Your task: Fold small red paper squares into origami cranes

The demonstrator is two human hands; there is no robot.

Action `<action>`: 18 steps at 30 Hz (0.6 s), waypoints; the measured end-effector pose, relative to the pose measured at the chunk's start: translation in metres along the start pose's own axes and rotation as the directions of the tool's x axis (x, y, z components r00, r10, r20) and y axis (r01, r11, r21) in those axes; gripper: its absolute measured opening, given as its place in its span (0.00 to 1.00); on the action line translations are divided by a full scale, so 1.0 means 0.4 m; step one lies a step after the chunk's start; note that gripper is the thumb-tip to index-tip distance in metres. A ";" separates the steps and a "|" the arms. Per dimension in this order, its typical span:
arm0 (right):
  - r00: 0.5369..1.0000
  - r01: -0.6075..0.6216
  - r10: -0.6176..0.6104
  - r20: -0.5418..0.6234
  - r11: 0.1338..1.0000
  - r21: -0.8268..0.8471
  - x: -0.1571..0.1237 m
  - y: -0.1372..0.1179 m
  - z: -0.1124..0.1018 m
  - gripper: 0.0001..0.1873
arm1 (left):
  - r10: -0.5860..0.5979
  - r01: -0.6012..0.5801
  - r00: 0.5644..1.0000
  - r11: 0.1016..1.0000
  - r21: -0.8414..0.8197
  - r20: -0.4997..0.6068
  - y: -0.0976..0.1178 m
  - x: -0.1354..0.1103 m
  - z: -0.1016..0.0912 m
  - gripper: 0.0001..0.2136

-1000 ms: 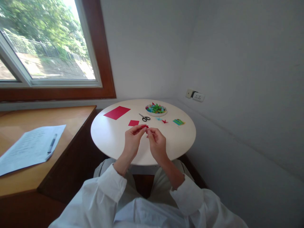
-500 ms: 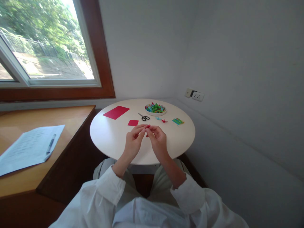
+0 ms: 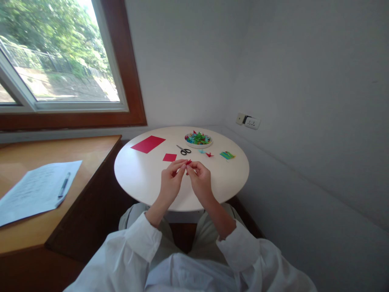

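A small piece of folded red paper (image 3: 189,162) is pinched between the fingertips of both hands, above the near middle of the round white table (image 3: 136,174). My left hand (image 3: 172,175) closes on it from the left, and my right hand (image 3: 199,176) from the right. The fingers cover most of the paper, so its shape is hard to make out. Just beyond my left hand lies a red paper square (image 3: 169,157). Black-handled scissors (image 3: 184,151) rest farther back. A red folded paper crane (image 3: 209,155) and a light blue folded piece (image 3: 202,151) sit beyond my right hand.
At the table's back stands a white dish (image 3: 199,146) heaped with colourful folded papers. A large red sheet (image 3: 148,144) lies at back left, green and blue paper pieces (image 3: 227,155) at right. On the wooden desk (image 3: 100,152) are a written sheet (image 3: 33,188) and a pen (image 3: 64,185).
My right hand has shifted slightly left, closer to my left hand, and its fingers have turned a little on the red paper. Everything on the table stays in place.
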State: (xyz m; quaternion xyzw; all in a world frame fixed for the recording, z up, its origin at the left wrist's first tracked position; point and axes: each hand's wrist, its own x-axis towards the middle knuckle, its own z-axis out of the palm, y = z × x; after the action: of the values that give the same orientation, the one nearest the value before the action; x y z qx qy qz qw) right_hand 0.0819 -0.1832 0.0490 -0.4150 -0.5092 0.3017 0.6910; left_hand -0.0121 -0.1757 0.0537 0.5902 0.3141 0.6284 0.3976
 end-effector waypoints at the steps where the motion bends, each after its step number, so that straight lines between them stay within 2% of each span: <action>1: 1.000 0.010 -0.010 0.010 1.000 -0.022 0.004 0.002 0.000 0.05 | -0.023 0.023 1.000 0.999 -0.032 -0.015 -0.005 0.003 0.002 0.09; 7: 0.986 0.034 -0.009 0.168 0.989 -0.144 0.042 0.022 -0.020 0.06 | -0.240 0.221 0.970 0.922 -0.317 -0.023 -0.022 0.031 0.006 0.06; 13: 0.964 0.088 -0.012 0.265 0.958 -0.274 0.063 0.025 -0.038 0.08 | -0.320 0.310 0.947 0.883 -0.353 0.031 -0.008 0.047 -0.003 0.05; 18: 0.964 0.194 -0.089 0.250 0.879 -0.435 0.060 0.025 -0.033 0.08 | -0.349 0.337 0.937 0.871 -0.357 0.030 -0.012 0.049 0.004 0.06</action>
State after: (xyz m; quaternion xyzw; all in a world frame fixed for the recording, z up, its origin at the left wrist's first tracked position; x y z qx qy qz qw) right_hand 0.1016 -0.1621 0.0494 -0.4906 -0.6688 0.1666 0.5332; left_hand -0.0096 -0.1562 0.0594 0.4319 0.3013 0.6046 0.5976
